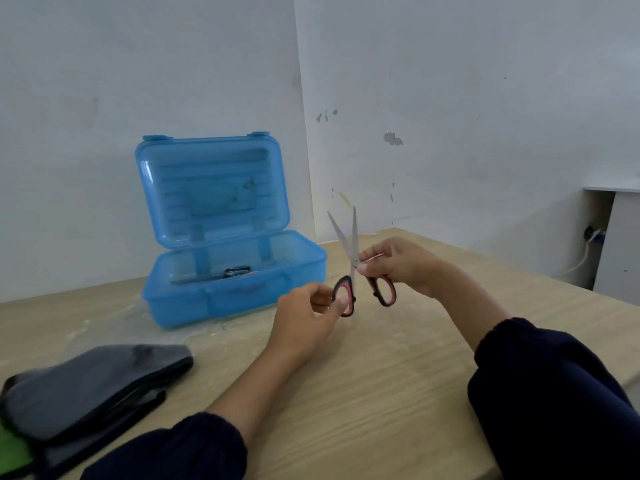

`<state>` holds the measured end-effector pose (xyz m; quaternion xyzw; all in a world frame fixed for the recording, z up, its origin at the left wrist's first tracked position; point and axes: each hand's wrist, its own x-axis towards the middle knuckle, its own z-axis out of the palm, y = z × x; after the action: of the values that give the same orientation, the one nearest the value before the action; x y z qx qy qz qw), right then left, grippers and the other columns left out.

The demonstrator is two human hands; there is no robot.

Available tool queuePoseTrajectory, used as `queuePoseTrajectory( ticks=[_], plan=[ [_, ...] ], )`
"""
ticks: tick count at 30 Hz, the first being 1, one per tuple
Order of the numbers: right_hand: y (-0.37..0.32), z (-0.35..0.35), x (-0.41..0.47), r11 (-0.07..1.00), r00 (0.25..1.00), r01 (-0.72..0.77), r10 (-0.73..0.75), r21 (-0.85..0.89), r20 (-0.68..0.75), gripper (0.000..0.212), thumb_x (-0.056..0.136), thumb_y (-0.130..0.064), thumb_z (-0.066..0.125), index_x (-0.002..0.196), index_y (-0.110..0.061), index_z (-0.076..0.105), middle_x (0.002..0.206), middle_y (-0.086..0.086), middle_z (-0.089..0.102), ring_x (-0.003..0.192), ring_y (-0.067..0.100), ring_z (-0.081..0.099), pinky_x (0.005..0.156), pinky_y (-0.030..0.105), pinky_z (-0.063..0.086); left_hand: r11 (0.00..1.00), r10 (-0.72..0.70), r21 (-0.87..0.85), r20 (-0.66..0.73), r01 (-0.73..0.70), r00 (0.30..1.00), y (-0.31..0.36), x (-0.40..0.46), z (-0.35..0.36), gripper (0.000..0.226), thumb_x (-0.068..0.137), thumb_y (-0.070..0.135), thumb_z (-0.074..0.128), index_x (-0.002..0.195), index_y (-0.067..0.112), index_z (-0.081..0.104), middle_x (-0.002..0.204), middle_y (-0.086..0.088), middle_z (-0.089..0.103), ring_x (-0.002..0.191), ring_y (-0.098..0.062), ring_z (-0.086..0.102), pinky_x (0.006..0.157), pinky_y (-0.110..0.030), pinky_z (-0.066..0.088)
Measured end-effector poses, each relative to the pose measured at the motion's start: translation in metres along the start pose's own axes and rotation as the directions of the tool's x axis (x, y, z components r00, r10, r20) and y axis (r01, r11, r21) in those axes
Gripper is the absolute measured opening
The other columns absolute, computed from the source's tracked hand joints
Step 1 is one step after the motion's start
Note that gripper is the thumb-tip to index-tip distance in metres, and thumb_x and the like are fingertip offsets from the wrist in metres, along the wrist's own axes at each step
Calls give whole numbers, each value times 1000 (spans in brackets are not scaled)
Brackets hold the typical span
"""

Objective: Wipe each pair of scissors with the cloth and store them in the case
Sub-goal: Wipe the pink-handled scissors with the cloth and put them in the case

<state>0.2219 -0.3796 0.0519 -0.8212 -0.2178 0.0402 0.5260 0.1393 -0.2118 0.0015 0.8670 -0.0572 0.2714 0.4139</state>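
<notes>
Two hands hold the scissors (pixel 353 261) upright above the worktop's middle, blades parted: left hand (pixel 304 323) pinching one handle loop, right hand (pixel 398 265) gripping the other. Light, stiff, sharp-tipped; safest held by those rubbery loops.

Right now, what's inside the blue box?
The blue box is open, lid up. Through its see-through wall you can see at least one pair of scissors with dark handles lying on the bottom. The cloudy plastic blurs the rest, so I cannot tell whether more is in there.
</notes>
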Motion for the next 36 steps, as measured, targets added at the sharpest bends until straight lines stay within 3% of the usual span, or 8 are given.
queuePoseTrajectory(
  ticks=[4, 9, 17, 21, 25, 27, 31, 36],
  plan=[
    [-21, 31, -11, 996, 998, 64, -63, 66, -18, 7, 81, -12, 68, 83, -15, 62, 76, 3, 61, 75, 15, 55, 72, 29, 43, 1000, 27, -5, -196, -28, 980, -4, -6, -28, 8, 81, 20, 66, 80, 16, 72, 68, 7, 68, 60, 7, 58, 58, -10, 42],
    [-47, 65, -20, 973, 993, 120, -117, 197, -30, 14, 88, -10, 60, 77, -14, 53, 71, 4, 58, 62, 12, 59, 54, 18, 46, 995, 92, 55, -352, -78, 931, -4, -15, -67, 14, 80, 17, 68, 91, 11, 75, 77, 8, 68, 59, 14, 56, 63, -5, 42],
    [-86, 114, -18, 898, 994, 97, -70, 429, -78, 7, 75, -14, 74, 75, -8, 70, 64, 6, 54, 54, 11, 49, 49, 19, 32, 997, 66, 70, -510, -35, 858, -9, -35, -134, 13, 81, 16, 67, 89, 10, 75, 78, 4, 70, 56, 11, 57, 59, 1, 39],
    [-110, 148, -12, 730, 999, -22, 41, 683, -12, 12, 71, -10, 77, 78, -8, 67, 67, 3, 61, 50, 4, 57, 43, 12, 36, 997, 50, 72, -574, -11, 817, -14, -47, -163, 12, 80, 15, 67, 88, 9, 75, 74, 9, 64, 56, 23, 53, 58, 3, 38],
    [-126, 183, -14, 411, 995, -86, 79, 908, 59, 20, 73, 0, 73, 81, -11, 57, 69, 3, 63, 59, 7, 63, 44, 10, 41, 999, 8, 34, -652, 19, 758, -23, -59, -186, 11, 80, 19, 68, 86, 14, 75, 73, 6, 69, 57, 17, 57, 62, 1, 42],
    [-133, 200, -18, 337, 991, -115, 108, 934, 83, 14, 76, -4, 72, 81, -10, 60, 69, 3, 64, 58, 5, 63, 45, 11, 41, 1000, -10, 4, -668, 18, 744, -27, -64, -193, 10, 80, 19, 68, 86, 15, 75, 72, 4, 70, 55, 13, 57, 61, -1, 43],
    [-136, 221, -24, 401, 982, -169, 145, 901, 119, 12, 77, -16, 74, 84, -11, 65, 72, 0, 67, 67, 6, 63, 56, 15, 40, 999, -30, -31, -673, 13, 739, -33, -69, -197, 10, 79, 19, 69, 87, 15, 75, 71, 5, 70, 55, 11, 58, 61, -2, 44],
    [-130, 216, -22, 485, 985, -159, 137, 860, 105, 14, 74, -6, 75, 84, -7, 65, 72, 2, 66, 63, 8, 63, 58, 16, 43, 996, -76, -87, -592, 30, 803, -43, -66, -196, 8, 78, 22, 70, 85, 23, 74, 64, 16, 69, 57, 4, 62, 62, -8, 49]
  ],
)
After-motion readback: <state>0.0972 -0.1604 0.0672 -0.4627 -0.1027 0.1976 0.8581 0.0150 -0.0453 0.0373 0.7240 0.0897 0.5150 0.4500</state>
